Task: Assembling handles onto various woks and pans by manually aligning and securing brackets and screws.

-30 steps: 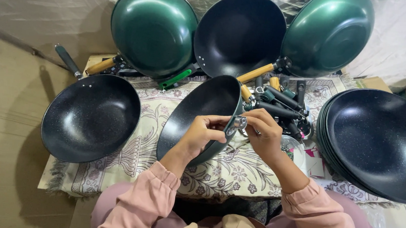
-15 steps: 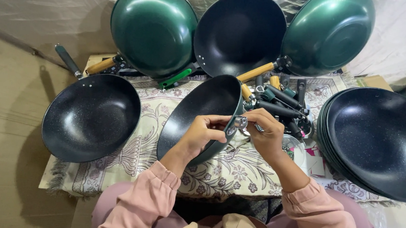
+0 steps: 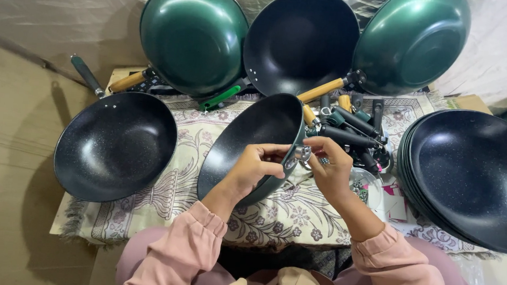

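A dark speckled wok (image 3: 253, 133) with a green outside stands tilted on its edge over the patterned cloth. My left hand (image 3: 253, 170) grips its rim near the handle bracket. My right hand (image 3: 330, 166) pinches a small silver metal fitting (image 3: 301, 153) against that rim, fingertips of both hands nearly touching. Behind my right hand lies a pile of loose pan handles (image 3: 350, 125), dark, green and wooden. Both arms wear pink sleeves.
A black wok with a handle (image 3: 113, 144) lies at the left. A stack of handleless dark woks (image 3: 477, 176) sits at the right. Three woks (image 3: 192, 34) lean against the back wall. A clear bag of small parts (image 3: 366, 189) lies by my right wrist.
Almost nothing has moved. My fingers have shifted slightly on the small fitting at the wok's rim.
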